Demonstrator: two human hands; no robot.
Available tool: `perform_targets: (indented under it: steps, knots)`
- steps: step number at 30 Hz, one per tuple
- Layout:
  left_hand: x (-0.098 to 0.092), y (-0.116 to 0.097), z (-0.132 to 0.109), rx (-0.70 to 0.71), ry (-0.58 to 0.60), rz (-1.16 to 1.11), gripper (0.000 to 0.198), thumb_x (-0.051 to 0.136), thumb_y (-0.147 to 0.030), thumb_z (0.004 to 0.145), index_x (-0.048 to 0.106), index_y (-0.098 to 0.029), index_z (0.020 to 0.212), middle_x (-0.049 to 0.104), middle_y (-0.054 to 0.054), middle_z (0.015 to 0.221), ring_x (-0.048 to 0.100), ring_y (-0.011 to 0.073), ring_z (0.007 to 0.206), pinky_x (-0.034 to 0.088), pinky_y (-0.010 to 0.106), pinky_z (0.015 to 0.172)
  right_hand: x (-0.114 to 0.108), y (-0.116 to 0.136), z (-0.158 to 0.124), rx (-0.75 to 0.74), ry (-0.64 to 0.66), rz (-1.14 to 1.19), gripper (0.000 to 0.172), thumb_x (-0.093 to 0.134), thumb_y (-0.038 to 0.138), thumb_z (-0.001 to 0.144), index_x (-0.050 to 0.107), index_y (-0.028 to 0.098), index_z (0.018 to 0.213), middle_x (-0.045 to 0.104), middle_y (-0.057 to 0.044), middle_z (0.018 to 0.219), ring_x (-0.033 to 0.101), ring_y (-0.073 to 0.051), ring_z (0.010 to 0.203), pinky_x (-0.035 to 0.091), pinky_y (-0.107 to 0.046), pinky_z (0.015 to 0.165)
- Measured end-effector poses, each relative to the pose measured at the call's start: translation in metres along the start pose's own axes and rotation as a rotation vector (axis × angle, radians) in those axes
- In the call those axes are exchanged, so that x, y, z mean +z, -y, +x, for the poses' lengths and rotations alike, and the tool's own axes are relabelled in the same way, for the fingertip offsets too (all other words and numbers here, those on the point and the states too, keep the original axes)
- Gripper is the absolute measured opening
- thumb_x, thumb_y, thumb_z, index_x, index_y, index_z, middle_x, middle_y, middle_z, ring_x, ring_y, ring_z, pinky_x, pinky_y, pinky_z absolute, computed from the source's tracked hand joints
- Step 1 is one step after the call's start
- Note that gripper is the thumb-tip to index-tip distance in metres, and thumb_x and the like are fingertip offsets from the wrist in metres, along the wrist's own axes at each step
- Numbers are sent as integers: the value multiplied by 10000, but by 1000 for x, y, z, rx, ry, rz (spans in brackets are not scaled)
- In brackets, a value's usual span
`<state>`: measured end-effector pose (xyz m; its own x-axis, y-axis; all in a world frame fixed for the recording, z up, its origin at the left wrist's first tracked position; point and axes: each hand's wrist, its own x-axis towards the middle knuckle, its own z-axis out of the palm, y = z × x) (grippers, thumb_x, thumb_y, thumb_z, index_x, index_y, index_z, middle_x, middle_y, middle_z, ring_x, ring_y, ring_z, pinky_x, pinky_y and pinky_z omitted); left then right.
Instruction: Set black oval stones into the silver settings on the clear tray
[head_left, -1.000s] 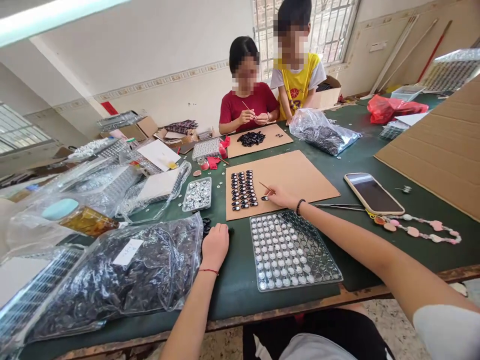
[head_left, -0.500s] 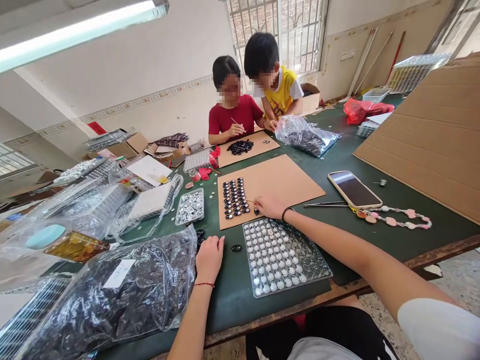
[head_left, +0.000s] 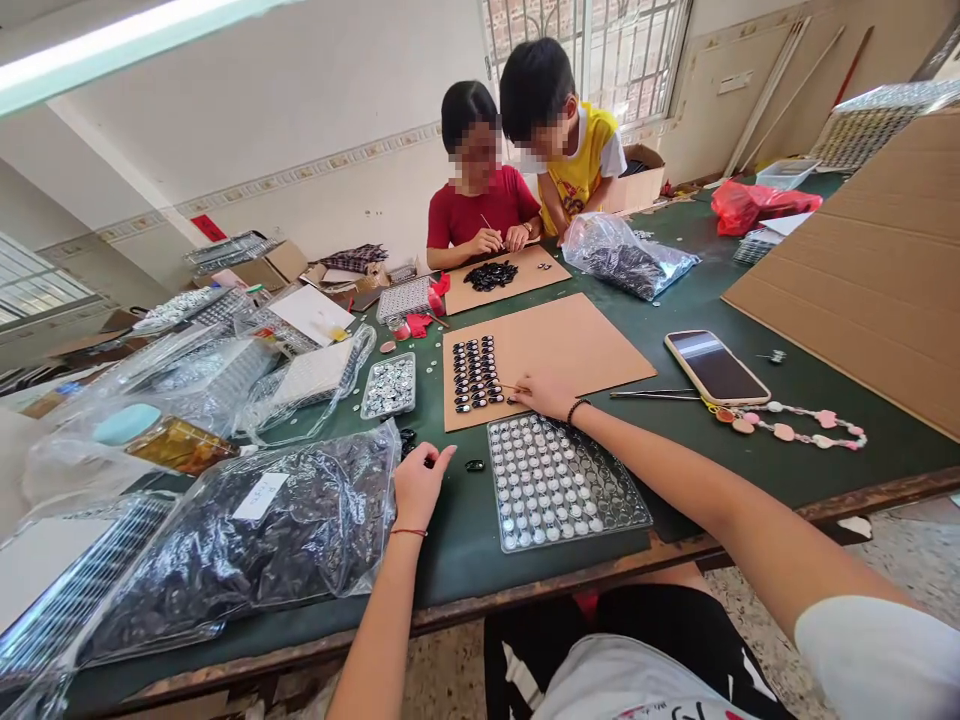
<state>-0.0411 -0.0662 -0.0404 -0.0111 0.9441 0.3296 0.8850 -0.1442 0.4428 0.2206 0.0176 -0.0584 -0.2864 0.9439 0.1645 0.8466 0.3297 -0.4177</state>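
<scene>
Since half a second ago, the left hand (head_left: 422, 487) has rolled up from a flatter rest: its fingers curl, the thumb raised close to them. Darkness shows at their tips, but I cannot tell whether anything is gripped. Just to its right on the green counter (head_left: 450, 565) lies a loose black piece (head_left: 475, 465), long axis side to side, one end facing this hand, clearly the nearer of the two. Beyond the knuckles, dark pieces (head_left: 407, 440) lie at the mouth of the clear bag (head_left: 307, 535). Right of the loose piece sits the clear tray (head_left: 619, 495). Past its far edge, the right hand (head_left: 545, 396) pinches a thin stick (head_left: 512, 387) over the cardboard sheet (head_left: 577, 345), pointing left toward rows of black-and-white pieces (head_left: 476, 372).
</scene>
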Motion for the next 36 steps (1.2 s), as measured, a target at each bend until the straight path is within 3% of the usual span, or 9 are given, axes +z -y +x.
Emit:
perform_targets:
  steps: [7, 9, 12, 14, 17, 20, 23, 30, 36]
  knots:
    - [10, -9, -6, 229, 320, -24, 349, 435, -448, 784, 602, -232, 1001, 644, 21, 812, 572, 159, 749, 396, 249, 668, 1, 4, -1, 50, -37, -53, 336, 397, 430, 845, 612, 172, 824, 551, -61, 891, 542, -134, 744, 335, -221, 599]
    - [12, -10, -6, 271, 340, -21, 328, 420, -423, 799, 611, -239, 993, 644, 32, 909, 570, 172, 837, 397, 259, 715, 0, 6, -2, 58, -52, -50, 322, 404, 414, 846, 613, 171, 816, 554, -65, 887, 544, -136, 739, 336, -223, 596]
    - [14, -11, -7, 215, 323, -71, 250, 475, -399, 771, 640, -229, 853, 635, 23, 767, 565, 165, 729, 397, 253, 648, -4, 10, -4, 63, -93, -22, 305, 416, 403, 840, 608, 168, 801, 561, -69, 879, 541, -143, 752, 335, -222, 597]
    - [13, -12, -7, 95, 286, -230, 210, 549, -390, 721, 633, -206, 776, 580, 7, 633, 523, 136, 610, 382, 231, 569, -10, 12, -8, 76, -140, 13, 323, 376, 394, 858, 596, 164, 806, 567, -69, 867, 536, -141, 752, 333, -221, 599]
    - [8, -18, -1, -245, 235, -807, 216, 586, -370, 701, 589, -163, 759, 454, -33, 520, 398, 66, 444, 316, 175, 426, -23, 9, -22, 102, -215, 87, 418, 230, 392, 899, 567, 153, 833, 579, -62, 824, 532, -137, 746, 335, -219, 600]
    - [2, -33, 13, -621, 335, -1518, 170, 526, -310, 769, 535, -140, 759, 350, -58, 498, 301, 23, 378, 241, 120, 344, -35, 1, -43, 90, -228, 167, 510, 111, 385, 911, 549, 149, 799, 581, -38, 716, 532, -118, 671, 339, -206, 576]
    - [2, -56, 31, -841, 457, -1873, 145, 461, -250, 818, 515, -136, 746, 382, -30, 544, 361, 20, 422, 253, 80, 332, -38, -6, -64, 36, -182, 216, 466, 175, 393, 906, 542, 154, 748, 568, -13, 643, 520, -103, 603, 341, -190, 554]
    - [17, -90, 37, -788, 557, -1879, 101, 442, -181, 825, 524, -123, 829, 488, 8, 679, 408, 17, 457, 253, 80, 308, -32, -10, -78, -26, -128, 219, 355, 334, 369, 876, 561, 143, 721, 589, -46, 666, 520, -126, 618, 320, -208, 561]
    - [35, -93, 19, -617, 558, -1539, 154, 555, -257, 756, 553, -141, 857, 404, -43, 583, 321, 2, 395, 224, 100, 321, -41, -8, -76, 6, -197, 148, 361, 293, 358, 894, 563, 142, 794, 612, -58, 725, 546, -130, 655, 324, -213, 585]
